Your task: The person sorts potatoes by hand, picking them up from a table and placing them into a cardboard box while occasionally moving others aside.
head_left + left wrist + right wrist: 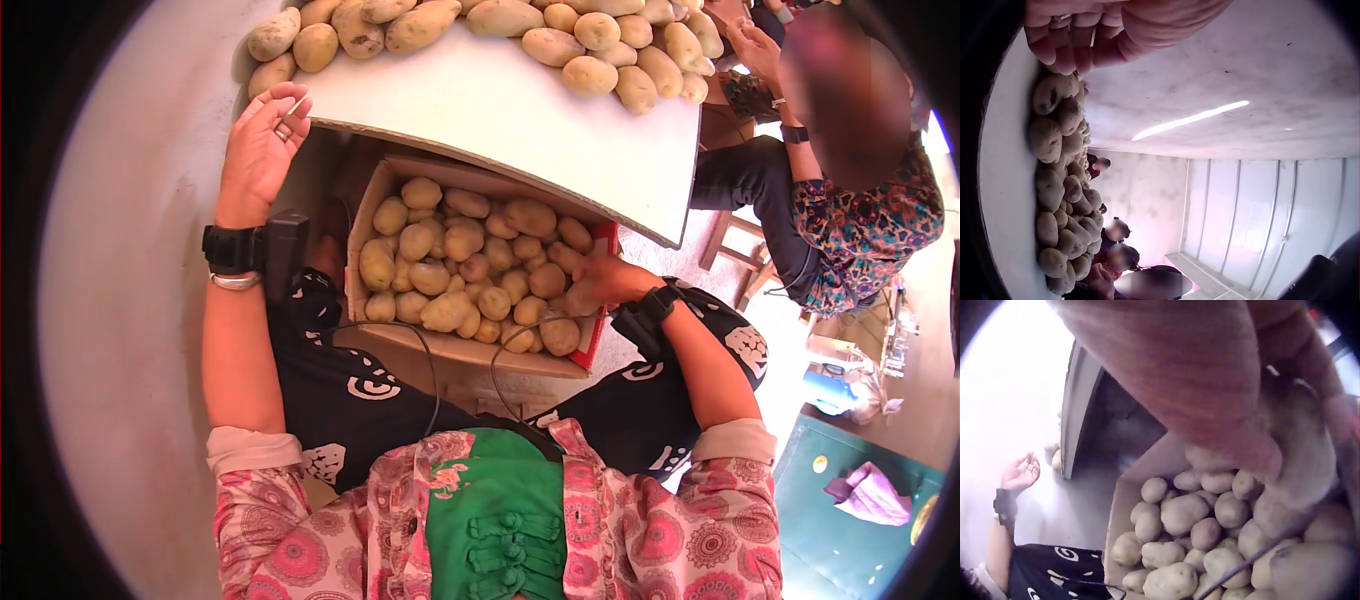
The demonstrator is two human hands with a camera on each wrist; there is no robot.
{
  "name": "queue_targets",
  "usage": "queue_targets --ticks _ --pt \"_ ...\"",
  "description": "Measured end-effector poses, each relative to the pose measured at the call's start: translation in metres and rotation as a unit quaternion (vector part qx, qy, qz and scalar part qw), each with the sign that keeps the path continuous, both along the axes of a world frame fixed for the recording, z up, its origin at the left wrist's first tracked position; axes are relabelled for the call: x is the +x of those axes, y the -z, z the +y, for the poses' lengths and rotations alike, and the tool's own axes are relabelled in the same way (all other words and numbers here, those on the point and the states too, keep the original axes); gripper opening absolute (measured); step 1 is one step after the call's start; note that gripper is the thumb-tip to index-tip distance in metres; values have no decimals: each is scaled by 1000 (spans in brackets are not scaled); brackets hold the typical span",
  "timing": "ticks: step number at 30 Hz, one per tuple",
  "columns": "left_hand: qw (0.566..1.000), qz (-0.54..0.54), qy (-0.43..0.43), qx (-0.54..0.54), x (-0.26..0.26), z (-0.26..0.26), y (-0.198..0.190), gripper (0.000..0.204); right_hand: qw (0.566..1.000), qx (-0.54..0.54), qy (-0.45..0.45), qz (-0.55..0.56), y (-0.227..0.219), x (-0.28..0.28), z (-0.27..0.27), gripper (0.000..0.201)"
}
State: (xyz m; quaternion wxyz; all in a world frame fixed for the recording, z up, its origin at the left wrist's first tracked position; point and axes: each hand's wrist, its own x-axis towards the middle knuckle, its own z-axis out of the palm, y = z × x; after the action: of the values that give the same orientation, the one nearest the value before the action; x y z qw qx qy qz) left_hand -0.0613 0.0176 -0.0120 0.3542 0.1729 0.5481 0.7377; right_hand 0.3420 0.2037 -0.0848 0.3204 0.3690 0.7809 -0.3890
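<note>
My right hand (600, 285) reaches into the right side of a cardboard box (365, 205) on the floor. In the right wrist view its thumb and fingers grip a pale potato (1302, 447), close over the loose potatoes (1185, 514) in the box. My left hand (268, 140), with a ring on one finger, is raised beside the left corner of the white table (500, 110). Its fingers hang loosely curled with nothing in them. Just beyond its fingertips lies the near end of a row of potatoes (1047, 137) on the tabletop.
The table overhangs the back of the box. A pale wall (130, 250) runs along my left. Another person (870, 220) sits at the right of the table. A thin cable (430, 350) loops across my lap. A teal surface (830, 500) with a purple cloth stands at lower right.
</note>
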Motion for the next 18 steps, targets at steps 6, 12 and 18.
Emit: queue_targets --ticks 6,12,18 --pt "1000 6 3 -12 7 -2 -3 18 921 301 -193 154 76 32 8 29" --pt "1000 14 -25 1 25 0 -13 14 940 221 -183 182 2 -13 -3 20" --pt "1000 9 -29 0 29 2 -12 13 812 187 87 547 -84 -63 32 15"
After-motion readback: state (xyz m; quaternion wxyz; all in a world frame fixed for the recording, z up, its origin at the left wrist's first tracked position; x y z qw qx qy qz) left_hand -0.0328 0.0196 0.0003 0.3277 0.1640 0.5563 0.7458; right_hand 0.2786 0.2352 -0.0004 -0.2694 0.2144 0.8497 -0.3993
